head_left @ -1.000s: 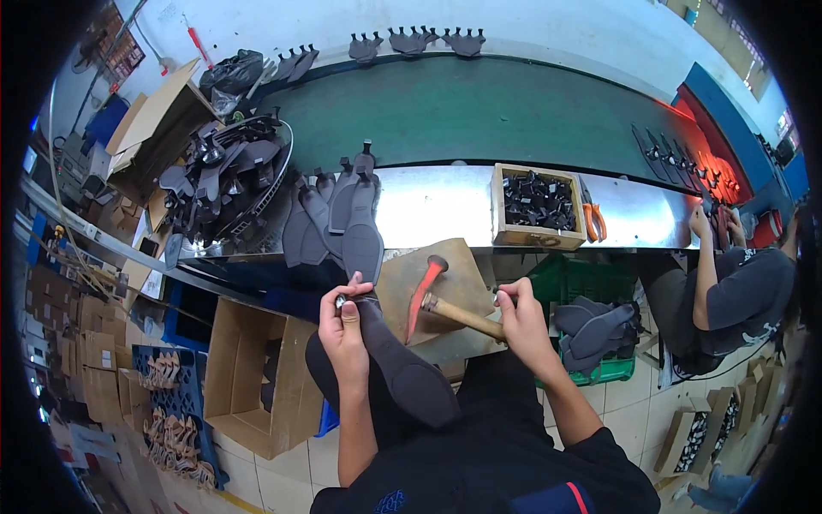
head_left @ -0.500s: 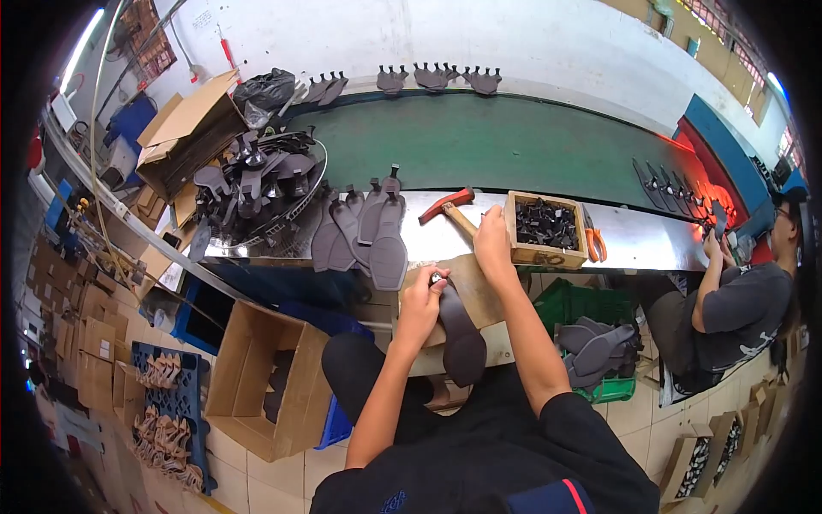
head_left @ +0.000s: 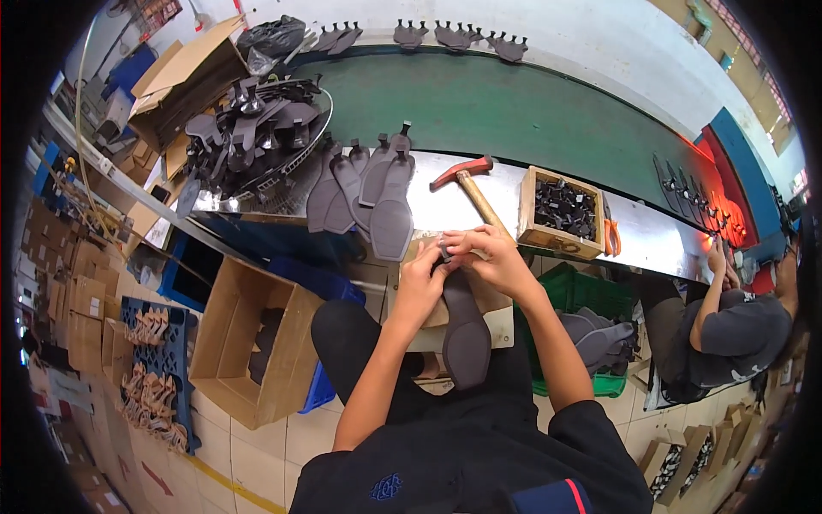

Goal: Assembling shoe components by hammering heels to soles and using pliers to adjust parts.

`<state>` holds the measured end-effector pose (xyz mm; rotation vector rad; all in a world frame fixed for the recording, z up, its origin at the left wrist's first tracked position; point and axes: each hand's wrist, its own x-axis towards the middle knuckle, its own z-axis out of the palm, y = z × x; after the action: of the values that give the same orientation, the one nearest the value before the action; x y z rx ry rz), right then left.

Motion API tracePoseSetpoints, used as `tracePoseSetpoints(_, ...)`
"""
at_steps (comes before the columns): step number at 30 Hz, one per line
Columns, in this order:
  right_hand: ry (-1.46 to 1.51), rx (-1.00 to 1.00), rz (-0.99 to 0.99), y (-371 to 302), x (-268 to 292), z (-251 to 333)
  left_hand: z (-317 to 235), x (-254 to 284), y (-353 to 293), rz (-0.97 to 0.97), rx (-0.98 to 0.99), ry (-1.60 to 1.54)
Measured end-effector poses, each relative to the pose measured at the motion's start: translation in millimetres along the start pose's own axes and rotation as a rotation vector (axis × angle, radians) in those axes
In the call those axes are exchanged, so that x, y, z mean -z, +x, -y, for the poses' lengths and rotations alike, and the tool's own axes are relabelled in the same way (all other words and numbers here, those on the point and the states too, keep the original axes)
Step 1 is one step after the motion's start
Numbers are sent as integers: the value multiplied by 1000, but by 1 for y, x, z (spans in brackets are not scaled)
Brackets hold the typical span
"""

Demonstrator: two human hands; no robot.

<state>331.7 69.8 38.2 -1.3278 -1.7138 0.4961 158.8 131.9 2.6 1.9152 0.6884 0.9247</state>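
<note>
A dark brown shoe sole (head_left: pixel 467 343) with a heel at its far end hangs toward my lap. My left hand (head_left: pixel 419 281) is closed round the heel end. Pressed together at the heel tip are the fingers of my right hand (head_left: pixel 494 262); whatever they pinch is too small and covered to make out. Beyond my hands a red-headed hammer (head_left: pixel 481 201) lies on the metal bench, touched by neither hand. To its right stands a wooden box (head_left: pixel 561 243) of small black pieces (head_left: pixel 565 208). Several heeled soles (head_left: pixel 392 224) lie overlapping left of the hammer.
Orange-handled pliers (head_left: pixel 611 237) lie beside the box. A round rack (head_left: pixel 317 141) heaped with heeled soles stands left. Behind runs a green conveyor belt (head_left: pixel 479 103). Below are a cardboard box (head_left: pixel 218 377) and a green crate (head_left: pixel 610 385). A co-worker (head_left: pixel 741 325) sits at right by a red-glowing heater.
My right hand has come from beside the hammer and wooden box down to the heel, meeting my left hand. The head view has shifted and tilted slightly.
</note>
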Motion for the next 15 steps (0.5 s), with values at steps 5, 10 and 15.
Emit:
tracePoseSetpoints(5,14,22,13,-4,0,-11,5,0,0,-1,-32,28)
tracePoseSetpoints(10,-154,64,59,-4,5,-5,-1,5,2,42,-60,22)
tracePoseSetpoints(15,-213,151,92,0,14,6,2,12,-1,29,104,-192)
